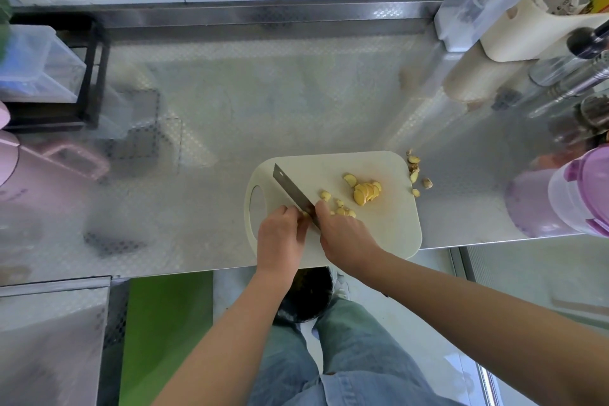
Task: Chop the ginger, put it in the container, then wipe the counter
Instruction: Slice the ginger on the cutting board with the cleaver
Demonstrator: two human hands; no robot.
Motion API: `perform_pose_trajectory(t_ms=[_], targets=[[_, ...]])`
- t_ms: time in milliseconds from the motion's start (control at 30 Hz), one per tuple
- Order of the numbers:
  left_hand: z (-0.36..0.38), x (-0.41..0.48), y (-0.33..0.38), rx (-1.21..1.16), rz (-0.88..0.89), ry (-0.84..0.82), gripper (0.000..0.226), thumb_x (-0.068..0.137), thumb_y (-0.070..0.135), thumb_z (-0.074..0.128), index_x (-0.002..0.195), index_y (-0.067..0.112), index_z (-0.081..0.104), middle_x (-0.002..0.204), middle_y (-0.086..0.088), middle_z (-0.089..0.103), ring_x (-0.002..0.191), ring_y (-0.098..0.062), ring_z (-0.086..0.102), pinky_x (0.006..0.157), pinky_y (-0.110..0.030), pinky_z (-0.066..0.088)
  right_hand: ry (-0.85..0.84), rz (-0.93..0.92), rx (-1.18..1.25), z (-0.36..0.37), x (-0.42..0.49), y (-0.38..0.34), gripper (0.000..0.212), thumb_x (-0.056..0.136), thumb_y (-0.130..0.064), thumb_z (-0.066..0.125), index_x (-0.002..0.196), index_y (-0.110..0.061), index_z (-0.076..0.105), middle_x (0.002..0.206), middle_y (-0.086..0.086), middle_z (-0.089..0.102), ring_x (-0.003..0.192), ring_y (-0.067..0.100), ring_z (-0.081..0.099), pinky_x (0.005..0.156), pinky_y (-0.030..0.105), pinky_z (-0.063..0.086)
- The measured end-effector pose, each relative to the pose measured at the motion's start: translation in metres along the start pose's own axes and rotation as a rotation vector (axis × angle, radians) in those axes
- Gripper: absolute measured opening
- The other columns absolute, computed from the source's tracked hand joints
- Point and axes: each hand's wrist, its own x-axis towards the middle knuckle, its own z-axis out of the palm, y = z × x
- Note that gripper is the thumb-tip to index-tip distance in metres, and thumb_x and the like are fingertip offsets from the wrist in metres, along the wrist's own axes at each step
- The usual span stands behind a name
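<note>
From the head view, a reflective steel counter (230,115) runs under a steel back rail; a pale cutting board (389,231) lies at the counter's front edge, its handle hole to the left and its near side reaching the lip. The right hand (342,231) is wrapped around the handle of the knife (293,194), whose blade runs diagonally up and left across the board. The left hand (280,231), fingers curled, pinches a small ginger piece (304,214) on the blade's left side, touching it and mostly hidden by the fingertips. Just right of the blade lie a few cut bits (342,208); farther right, mid-board, lies a fanned pile of ginger slices (365,191), apart from both hands. Trimmed scraps (415,171) sit on the steel just past the board's right edge.

Bare counter stretches behind the board to the back rail and widely to its left. At the right edge, well apart from the board, stands a clear container with purple lid (580,194); a cream holder (514,43) and metal bottles crowd the far right corner. A black rack (95,76) stands at far left.
</note>
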Motion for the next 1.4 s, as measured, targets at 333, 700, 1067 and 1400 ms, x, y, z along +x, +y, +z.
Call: perform_pose_trajectory(t_ms=[333,700,1067,1400], targets=[[0.000,-0.007,0.001,-0.063,-0.007,0.005,0.020,0.076,0.012,0.077,0.079,0.010,0.058,0.076,-0.004,0.061,0.067,-0.023,0.057,0.061,-0.035,0.046,0.039,0.108,0.141,-0.004,0.008,-0.007,0.025,0.091,-0.005,0.042,0.114,-0.009,0.033,0.086,0.006,0.046,0.075,0.032,0.051,0.060,0.037,0.036],[-0.003,-0.019,0.001,-0.063,-0.024,0.053,0.019,0.075,0.022,0.079,0.083,0.014,0.063,0.077,0.001,0.060,0.069,-0.017,0.056,0.065,-0.025,0.042,0.052,0.019,0.207,-0.024,-0.007,0.008,0.016,0.092,-0.010,0.040,0.093,-0.017,0.026,0.064,0.000,0.043,0.053,0.025,0.043,0.046,0.032,0.028],[-0.004,-0.017,0.006,-0.081,-0.100,0.040,0.012,0.079,0.021,0.076,0.082,0.010,0.071,0.079,-0.001,0.062,0.061,-0.010,0.045,0.066,-0.015,0.033,-0.029,-0.041,-0.010,-0.032,-0.018,0.001,0.036,0.092,-0.008,0.040,0.127,-0.009,0.032,0.081,0.005,0.042,0.068,0.026,0.045,0.056,0.034,0.033],[-0.004,-0.010,0.008,-0.070,-0.114,-0.059,0.013,0.080,0.017,0.073,0.079,0.004,0.070,0.077,-0.008,0.064,0.068,-0.024,0.058,0.064,-0.021,0.036,-0.110,-0.022,0.035,-0.029,-0.015,0.006,0.024,0.088,-0.004,0.042,0.110,-0.010,0.034,0.071,0.000,0.036,0.064,0.021,0.041,0.047,0.030,0.025]])
